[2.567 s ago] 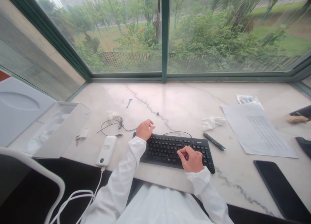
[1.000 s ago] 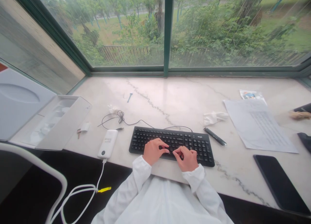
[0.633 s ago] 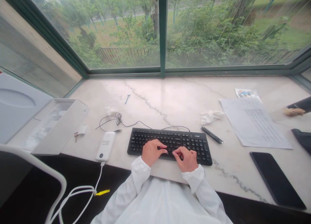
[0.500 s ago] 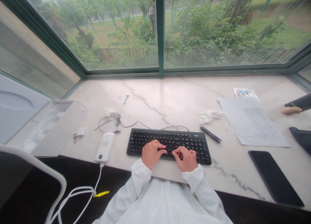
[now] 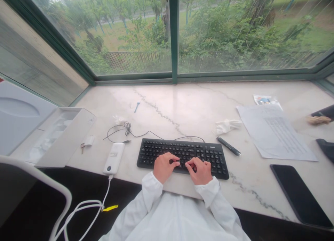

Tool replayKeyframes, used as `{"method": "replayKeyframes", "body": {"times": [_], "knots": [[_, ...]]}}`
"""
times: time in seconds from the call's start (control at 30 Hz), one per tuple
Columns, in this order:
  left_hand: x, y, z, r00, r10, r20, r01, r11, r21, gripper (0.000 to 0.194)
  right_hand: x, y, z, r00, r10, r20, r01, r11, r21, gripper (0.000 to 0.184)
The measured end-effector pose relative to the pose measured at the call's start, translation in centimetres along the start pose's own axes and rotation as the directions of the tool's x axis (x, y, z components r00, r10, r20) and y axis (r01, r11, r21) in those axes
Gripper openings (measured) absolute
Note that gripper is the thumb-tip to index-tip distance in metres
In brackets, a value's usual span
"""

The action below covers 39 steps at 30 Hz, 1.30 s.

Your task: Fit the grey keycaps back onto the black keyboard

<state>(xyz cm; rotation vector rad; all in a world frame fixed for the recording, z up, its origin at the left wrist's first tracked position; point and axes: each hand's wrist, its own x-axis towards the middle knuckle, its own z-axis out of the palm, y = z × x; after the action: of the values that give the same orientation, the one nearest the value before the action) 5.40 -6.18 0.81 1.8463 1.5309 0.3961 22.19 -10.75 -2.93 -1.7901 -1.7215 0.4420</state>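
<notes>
A black keyboard (image 5: 184,150) lies flat near the front edge of the marble-look ledge. Over its lower middle keys, my left hand (image 5: 164,168) has thumb and fingertips drawn together in a pinch. Close to it on the right, my right hand (image 5: 200,171) pinches in the same way, its fingertips a small gap from the left ones. Anything held in either pinch is too small to make out against the dark keys. Both wrists come from white sleeves, and the hands cover part of the bottom rows.
Left of the keyboard are a white power bank (image 5: 114,158) with a cable, a key (image 5: 82,148) and an open white box (image 5: 69,134). To the right lie a black pen (image 5: 229,146), printed paper (image 5: 276,133), a crumpled white wrapper (image 5: 228,126) and a phone (image 5: 300,195).
The view has shifted slightly, so the things on the ledge appear a little further right. Both hands keep nearly the same pinched pose over the keyboard.
</notes>
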Motion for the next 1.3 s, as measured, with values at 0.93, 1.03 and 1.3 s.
{"method": "replayKeyframes", "body": {"times": [0.93,1.03,1.3], "knots": [[0.30,-0.80,-0.09,0.998,0.067,0.003,-0.067,0.991,-0.116,0.014,0.21,-0.19,-0.22,0.998,0.043,0.044,-0.046,0.998,0.049,0.016],[0.19,-0.86,-0.17,0.997,0.078,0.006,-0.077,0.991,-0.113,0.014,0.20,-0.16,-0.25,0.998,0.044,0.046,-0.047,0.998,0.049,0.016],[-0.18,-0.50,0.06,0.994,0.108,-0.014,-0.108,0.994,-0.010,0.013,0.22,-0.09,-0.30,0.998,0.043,0.048,-0.046,0.998,0.054,0.017]]}}
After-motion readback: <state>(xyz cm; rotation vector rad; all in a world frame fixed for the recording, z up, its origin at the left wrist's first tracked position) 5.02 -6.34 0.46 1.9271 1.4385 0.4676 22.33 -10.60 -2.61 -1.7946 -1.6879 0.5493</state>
